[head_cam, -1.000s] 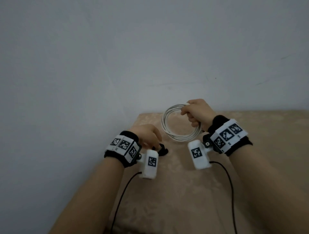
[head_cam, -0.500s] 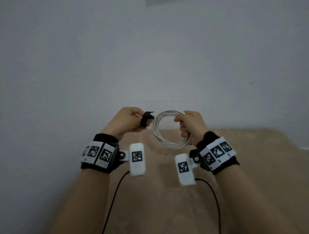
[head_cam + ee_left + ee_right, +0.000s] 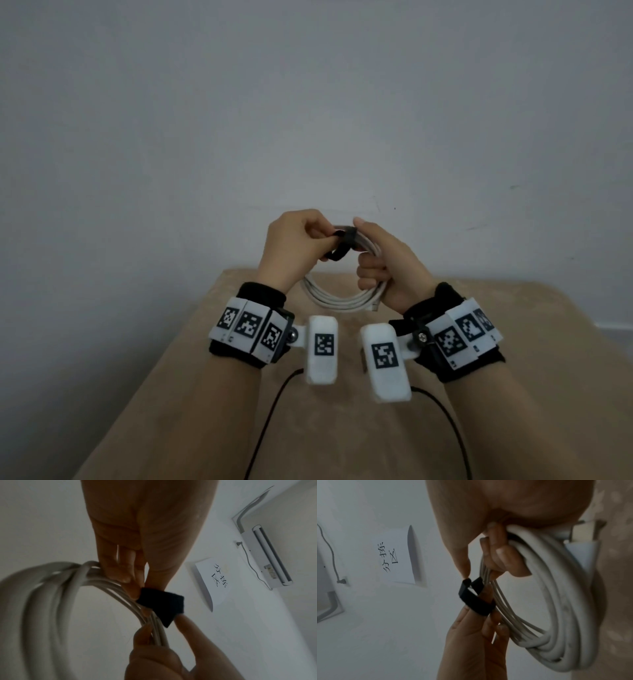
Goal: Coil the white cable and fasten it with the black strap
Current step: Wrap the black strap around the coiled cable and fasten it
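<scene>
The white cable (image 3: 342, 301) is coiled into a ring and held upright above the table. My right hand (image 3: 363, 246) grips the coil's right side, with fingers (image 3: 501, 557) curled round the cable (image 3: 556, 628) strands. The black strap (image 3: 346, 240) lies across the top of the coil. My left hand (image 3: 329, 240) pinches the strap (image 3: 161, 601) between thumb and fingers against the cable (image 3: 51, 601). In the right wrist view the strap (image 3: 471, 599) loops over a finger of my left hand (image 3: 481, 608), and my right thumb tip touches its end.
A beige table (image 3: 479, 377) lies below the hands and ends at a plain grey wall. Black wires (image 3: 267, 411) hang from the wrist cameras. A paper sign (image 3: 212, 582) and a white wall unit (image 3: 267, 555) are on the wall.
My left hand took the black strap off the table, lifted it and brought it onto the top of the coil. Both hands rose, and the right hand kept its hold on the cable.
</scene>
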The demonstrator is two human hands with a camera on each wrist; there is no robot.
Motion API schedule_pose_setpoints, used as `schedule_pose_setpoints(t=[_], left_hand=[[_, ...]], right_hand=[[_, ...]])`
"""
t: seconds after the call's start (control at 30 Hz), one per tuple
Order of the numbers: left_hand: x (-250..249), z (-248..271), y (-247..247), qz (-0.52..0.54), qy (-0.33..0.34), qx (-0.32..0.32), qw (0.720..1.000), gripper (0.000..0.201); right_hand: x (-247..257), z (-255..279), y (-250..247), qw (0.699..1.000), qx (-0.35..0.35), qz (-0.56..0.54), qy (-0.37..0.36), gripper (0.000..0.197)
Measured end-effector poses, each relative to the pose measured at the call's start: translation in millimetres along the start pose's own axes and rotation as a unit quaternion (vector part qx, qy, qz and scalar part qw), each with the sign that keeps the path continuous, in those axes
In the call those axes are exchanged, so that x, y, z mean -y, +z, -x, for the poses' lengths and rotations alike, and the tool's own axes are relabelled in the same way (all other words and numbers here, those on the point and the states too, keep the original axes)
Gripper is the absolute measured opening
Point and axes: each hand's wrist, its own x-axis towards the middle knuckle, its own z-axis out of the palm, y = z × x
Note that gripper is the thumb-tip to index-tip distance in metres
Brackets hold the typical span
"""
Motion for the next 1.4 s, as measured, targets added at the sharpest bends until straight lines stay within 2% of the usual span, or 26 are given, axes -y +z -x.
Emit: schedule_pose_setpoints(t=[0.1, 0.2, 0.3, 0.4, 0.5, 0.57, 0.63, 0.77, 0.9, 1.13, 1.23, 1.33, 1.4], left_hand=[[3.4, -2.0, 2.7, -0.020, 0.028, 0.002, 0.999, 0.019], [4.8, -2.3, 4.8, -0.021, 0.040, 0.012, 0.999, 0.018], [5.5, -3.0, 2.4, -0.024, 0.039, 0.013, 0.999, 0.017], [8.6, -6.5, -3.4, -0.030, 0.027, -0.004, 0.999, 0.014], [9.7, -7.3, -8.6, 0.005, 0.004, 0.000, 1.000, 0.012], [8.1, -6.6, -9.7, 0.038, -0.001, 0.007, 0.999, 0.010], [5.7, -6.2, -9.1, 0.062, 0.005, 0.016, 0.998, 0.008], [1.5, -3.1, -1.4, 0.065, 0.003, 0.030, 0.997, 0.012], [3.0, -2.2, 6.3, 0.055, -0.031, 0.036, 0.997, 0.019], [-2.9, 1.1, 8.1, 0.019, -0.083, 0.078, 0.993, 0.014], [-5.2, 1.9, 8.9, 0.016, -0.101, 0.082, 0.991, 0.025], [-7.0, 2.4, 9.1, 0.013, -0.115, 0.077, 0.990, 0.028], [-7.9, 2.3, 10.0, 0.007, -0.129, 0.083, 0.988, 0.026]], right_hand=[[3.0, 1.9, 1.5, 1.000, 0.008, 0.026, -0.009, 0.028], [3.8, 3.7, -1.0, 0.998, -0.010, 0.062, -0.024, 0.037], [4.7, 3.5, -3.9, 0.998, -0.008, 0.052, -0.024, 0.022], [5.3, 0.9, -10.5, 0.998, -0.004, 0.052, -0.022, 0.027], [6.3, 1.0, -13.3, 0.998, -0.008, 0.047, -0.031, 0.008], [5.5, 0.0, -15.2, 0.999, -0.016, 0.033, -0.038, 0.005], [4.0, -1.0, -15.2, 0.998, -0.028, 0.036, -0.049, 0.011], [1.0, -1.6, -11.3, 0.996, -0.034, 0.034, -0.074, 0.038], [-0.9, -2.0, -8.5, 0.997, -0.020, 0.016, -0.077, 0.040], [-1.6, -2.9, -11.3, 0.995, -0.019, 0.016, -0.102, 0.024], [-1.5, 0.1, -9.4, 0.989, 0.005, 0.056, -0.140, 0.005], [-4.1, -0.1, -9.5, 0.985, 0.009, 0.065, -0.158, 0.020], [-3.5, 1.6, -9.3, 0.982, 0.016, 0.074, -0.175, 0.010]])
